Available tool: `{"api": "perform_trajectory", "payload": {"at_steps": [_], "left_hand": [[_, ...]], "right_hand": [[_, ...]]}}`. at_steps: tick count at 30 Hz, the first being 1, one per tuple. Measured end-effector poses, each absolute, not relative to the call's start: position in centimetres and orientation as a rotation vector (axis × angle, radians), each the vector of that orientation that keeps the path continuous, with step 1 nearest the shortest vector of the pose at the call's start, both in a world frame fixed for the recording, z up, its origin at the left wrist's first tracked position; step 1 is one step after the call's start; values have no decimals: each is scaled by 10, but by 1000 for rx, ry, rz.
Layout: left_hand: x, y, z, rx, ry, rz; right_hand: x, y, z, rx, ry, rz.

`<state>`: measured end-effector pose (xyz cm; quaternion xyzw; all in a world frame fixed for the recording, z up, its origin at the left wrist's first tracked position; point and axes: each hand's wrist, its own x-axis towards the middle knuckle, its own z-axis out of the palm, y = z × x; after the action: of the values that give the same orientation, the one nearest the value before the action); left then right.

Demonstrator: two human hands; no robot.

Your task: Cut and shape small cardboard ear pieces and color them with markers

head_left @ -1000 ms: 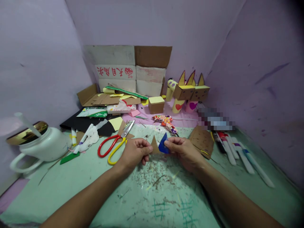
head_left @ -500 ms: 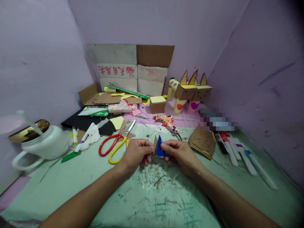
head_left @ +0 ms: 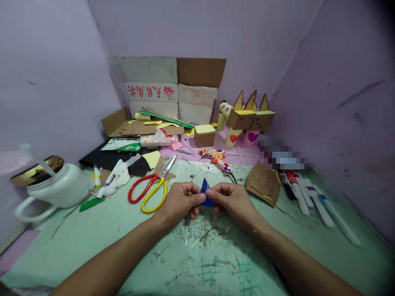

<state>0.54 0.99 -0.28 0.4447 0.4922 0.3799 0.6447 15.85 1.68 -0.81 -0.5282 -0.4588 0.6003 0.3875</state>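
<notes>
A small blue triangular piece (head_left: pixel 207 199) stands point-up between my two hands, above the green table covering (head_left: pixel 117 246). My left hand (head_left: pixel 184 199) pinches its left edge between thumb and fingers. From the other side, my right hand (head_left: pixel 226 197) grips it with the thumb on its face. The brown cardboard piece is hidden behind the blue one or the fingers. Scissors (head_left: pixel 162 179) with one red and one yellow handle lie open just left of my left hand. Small brown scraps (head_left: pixel 203 230) are scattered below my hands.
A patterned glue gun (head_left: pixel 216 158) lies beyond my hands, with a small box (head_left: pixel 205 136) behind it. Cardboard pieces (head_left: pixel 263 183) and white markers (head_left: pixel 317 203) are at the right. At the left stands a white mug (head_left: pixel 61 187). Cardboard animal figures (head_left: pixel 251 119) stand at the back.
The blue piece has moved slightly left and now overlaps where the brown cardboard piece was visible. My left fingers now touch the blue piece, and my hands are closer together.
</notes>
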Motion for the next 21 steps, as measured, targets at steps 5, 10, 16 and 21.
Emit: {"api": "perform_trajectory", "payload": {"at_steps": [5, 10, 16, 21], "left_hand": [[4, 12, -4, 967, 1129, 917], [0, 14, -3, 906, 1156, 966], [3, 11, -3, 889, 1177, 1020], [5, 11, -6, 892, 1168, 1063]], "right_hand": [[159, 18, -9, -1152, -1011, 1727], [164, 19, -10, -1010, -936, 1861], [161, 16, -10, -1080, -1050, 1796], [154, 16, -7, -1120, -992, 1745]]}}
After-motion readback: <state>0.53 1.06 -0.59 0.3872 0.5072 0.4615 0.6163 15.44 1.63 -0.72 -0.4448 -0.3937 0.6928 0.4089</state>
